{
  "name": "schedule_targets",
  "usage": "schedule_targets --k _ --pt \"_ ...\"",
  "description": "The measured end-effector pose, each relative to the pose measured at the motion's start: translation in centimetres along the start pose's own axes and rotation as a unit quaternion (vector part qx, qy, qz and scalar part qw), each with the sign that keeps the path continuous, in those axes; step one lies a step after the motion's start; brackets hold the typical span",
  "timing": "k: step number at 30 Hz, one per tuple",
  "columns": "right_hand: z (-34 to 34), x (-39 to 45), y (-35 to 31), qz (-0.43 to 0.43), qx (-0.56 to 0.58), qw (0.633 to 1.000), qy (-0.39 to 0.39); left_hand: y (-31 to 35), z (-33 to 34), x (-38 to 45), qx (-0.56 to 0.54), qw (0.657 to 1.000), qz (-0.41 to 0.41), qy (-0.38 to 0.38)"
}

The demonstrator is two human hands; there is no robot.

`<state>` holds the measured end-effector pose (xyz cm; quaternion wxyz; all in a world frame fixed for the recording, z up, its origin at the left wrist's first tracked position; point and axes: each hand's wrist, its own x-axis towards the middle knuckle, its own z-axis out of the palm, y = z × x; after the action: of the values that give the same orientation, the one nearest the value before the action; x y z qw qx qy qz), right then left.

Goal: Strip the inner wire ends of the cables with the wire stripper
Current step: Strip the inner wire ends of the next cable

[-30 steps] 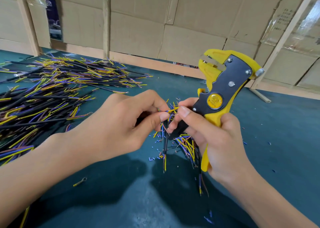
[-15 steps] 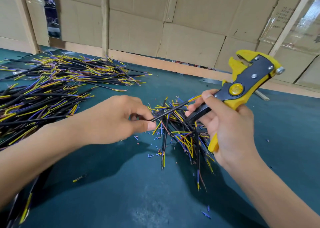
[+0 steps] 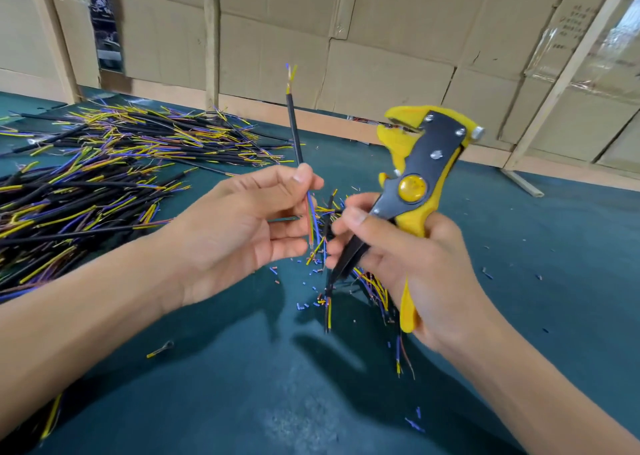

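The cable (image 3: pixel 294 132) has swung upright — left hand (image 3: pixel 239 233) pinching it low, near its loose wires. Light, bendy (hold near the end); right hand (image 3: pixel 408 264) grips the wire stripper (image 3: pixel 422 174).

We see a teal desk (image 3: pixel 554 264) carrying cable piles (image 3: pixel 104 177), a smaller bundle (image 3: pixel 367 281) and insulation bits (image 3: pixel 308 276).

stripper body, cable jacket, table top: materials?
Wire stripper: matte yellow moulded plastic with a dark plate, likely metal given its shiny rivets. Held cable: smooth black jacket, probably PVC or rubber; blue and yellow insulated cores show at both ends. Table top: dull teal mat, possibly felt or rubber.
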<state>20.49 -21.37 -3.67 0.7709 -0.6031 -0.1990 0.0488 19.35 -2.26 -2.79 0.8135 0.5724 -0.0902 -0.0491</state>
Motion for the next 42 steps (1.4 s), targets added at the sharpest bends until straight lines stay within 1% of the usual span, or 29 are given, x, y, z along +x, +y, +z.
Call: schedule_targets --k 2,5,9,13,15,18,22,24,30,34,36,38,39,40,42 --pt "0.3 -0.4 0.4 0.013 -0.011 0.999 -0.033 0.0 0.1 -0.1 -0.021 1.000 0.015 0.001" --pt "0.7 -0.8 0.8 0.017 -0.015 0.998 -0.053 0.0 0.4 -0.2 -0.010 0.999 0.032 0.016" --pt "0.8 -0.7 0.7 0.013 0.007 0.999 -0.047 0.0 0.5 -0.3 0.009 0.998 0.049 0.025" --pt "0.7 -0.5 0.5 0.010 0.014 1.000 -0.025 0.0 0.4 -0.2 0.008 0.998 0.054 -0.005" --pt "0.6 -0.4 0.5 0.015 0.011 1.000 -0.013 -0.1 0.2 0.0 0.047 0.997 0.066 -0.012" --pt "0.3 -0.1 0.2 0.002 0.013 1.000 0.016 -0.1 0.0 0.0 0.142 0.987 0.068 -0.029" --pt "0.0 0.2 -0.6 -0.032 0.034 0.998 0.043 0.0 0.0 -0.6 0.251 0.962 0.025 -0.103" --pt "-0.3 0.3 -0.8 -0.044 0.038 0.997 0.058 0.1 0.0 -1.0 0.302 0.944 0.037 -0.129" --pt "-0.5 0.5 -0.6 -0.058 0.038 0.995 0.066 0.7 -0.4 -1.3 0.378 0.910 0.055 -0.162" --pt "-0.5 0.5 -0.5 -0.078 0.011 0.995 0.068 0.1 0.1 -1.5 0.368 0.917 0.083 -0.132" --pt "-0.5 0.4 -0.5 -0.090 -0.017 0.993 0.077 -0.4 0.5 -1.5 0.309 0.939 0.089 -0.122" --pt "-0.4 0.3 -0.5 -0.098 -0.046 0.991 0.081 -0.5 0.8 -1.5 0.216 0.965 0.083 -0.124" --pt "-0.3 0.3 -0.4 -0.100 -0.056 0.990 0.078 -0.5 1.1 -1.5 0.173 0.973 0.083 -0.125" --pt "-0.1 0.2 -0.3 -0.103 -0.062 0.990 0.073 -0.4 1.3 -1.5 0.153 0.977 0.095 -0.115" --pt "0.3 -0.1 -0.1 -0.111 -0.072 0.989 0.061 -0.5 1.8 -1.4 0.183 0.970 0.145 -0.063"
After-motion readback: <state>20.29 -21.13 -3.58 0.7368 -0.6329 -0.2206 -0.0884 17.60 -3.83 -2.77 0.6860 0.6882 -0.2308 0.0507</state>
